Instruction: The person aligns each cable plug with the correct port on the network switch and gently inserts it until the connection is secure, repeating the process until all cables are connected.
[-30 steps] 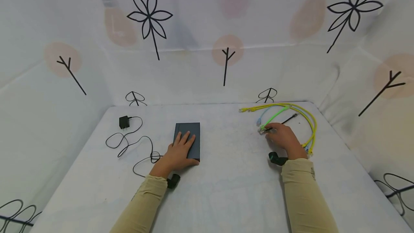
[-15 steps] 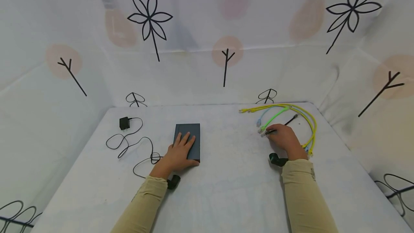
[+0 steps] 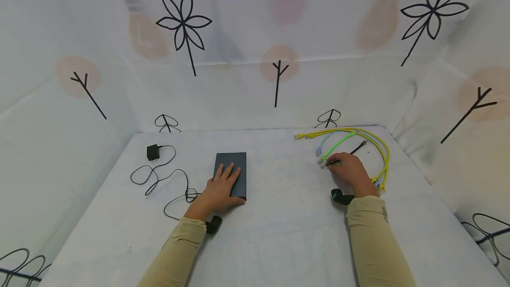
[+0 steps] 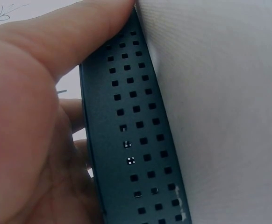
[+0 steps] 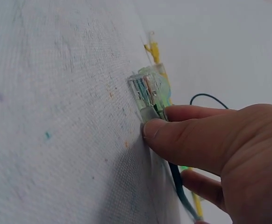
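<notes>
My left hand (image 3: 217, 191) rests on a flat dark blue-grey box (image 3: 239, 163) left of the table's middle, fingers spread over its top. In the left wrist view the thumb lies across the box's side (image 4: 136, 109), which has rows of square holes. At the right, my right hand (image 3: 350, 169) pinches a black network cable (image 3: 357, 147) just behind its clear plug (image 5: 140, 88). That plug points left and overlaps the plug of a short green cable (image 3: 338, 145) in the right wrist view. The cable's other end sticks out beyond the hand.
Yellow network cables (image 3: 384, 149) curve round the back right, with a light blue cable plug (image 3: 318, 150) inside the curve. On the left, a black power adapter (image 3: 153, 151) trails a looped thin cord (image 3: 186, 176) toward the left hand. Patterned white cloth walls (image 3: 239, 96) enclose the table.
The black cable's plug has shifted slightly toward me, a little apart from the green cable's plug, with the right hand's fingers still on it. The left hand and the box have not moved.
</notes>
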The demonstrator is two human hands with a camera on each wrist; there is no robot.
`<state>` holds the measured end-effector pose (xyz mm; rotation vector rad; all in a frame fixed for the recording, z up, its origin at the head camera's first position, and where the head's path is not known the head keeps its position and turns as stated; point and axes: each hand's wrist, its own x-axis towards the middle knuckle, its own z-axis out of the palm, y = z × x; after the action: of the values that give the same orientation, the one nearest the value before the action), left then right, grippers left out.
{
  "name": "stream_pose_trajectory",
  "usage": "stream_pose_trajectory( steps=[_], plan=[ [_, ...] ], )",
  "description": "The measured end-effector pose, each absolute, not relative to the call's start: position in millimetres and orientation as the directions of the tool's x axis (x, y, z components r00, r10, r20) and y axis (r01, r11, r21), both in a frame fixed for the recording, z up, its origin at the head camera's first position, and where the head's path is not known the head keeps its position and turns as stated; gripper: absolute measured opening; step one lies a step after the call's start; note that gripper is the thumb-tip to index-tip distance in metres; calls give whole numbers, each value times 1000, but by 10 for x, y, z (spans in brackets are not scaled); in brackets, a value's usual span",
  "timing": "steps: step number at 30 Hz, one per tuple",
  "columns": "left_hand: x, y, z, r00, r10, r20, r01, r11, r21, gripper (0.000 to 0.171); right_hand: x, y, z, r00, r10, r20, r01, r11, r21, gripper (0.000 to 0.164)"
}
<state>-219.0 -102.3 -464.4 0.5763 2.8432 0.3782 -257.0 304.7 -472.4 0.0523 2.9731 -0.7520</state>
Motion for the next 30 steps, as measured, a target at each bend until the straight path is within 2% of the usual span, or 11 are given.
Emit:
stream_pose_trajectory(
  steps=[10, 16, 30],
  plan=[
    [-2179, -1027, -4639, -900, 410, -151, 355, 888, 292, 97, -2556, 3040, -4693, -994, -1, -111, 54, 872, -487, 21],
    [-2177, -1029, -4629, -897, 415, -150, 358, 883, 302, 97, -2543, 3021, -4680, -993, -20, -119, 39, 880, -473, 21],
    [-2174, -1025, -4621, -897, 416, -150, 357, 882, 308, 97, -2537, 2938, -4646, -986, -112, -122, -29, 842, -539, 25]
  ],
)
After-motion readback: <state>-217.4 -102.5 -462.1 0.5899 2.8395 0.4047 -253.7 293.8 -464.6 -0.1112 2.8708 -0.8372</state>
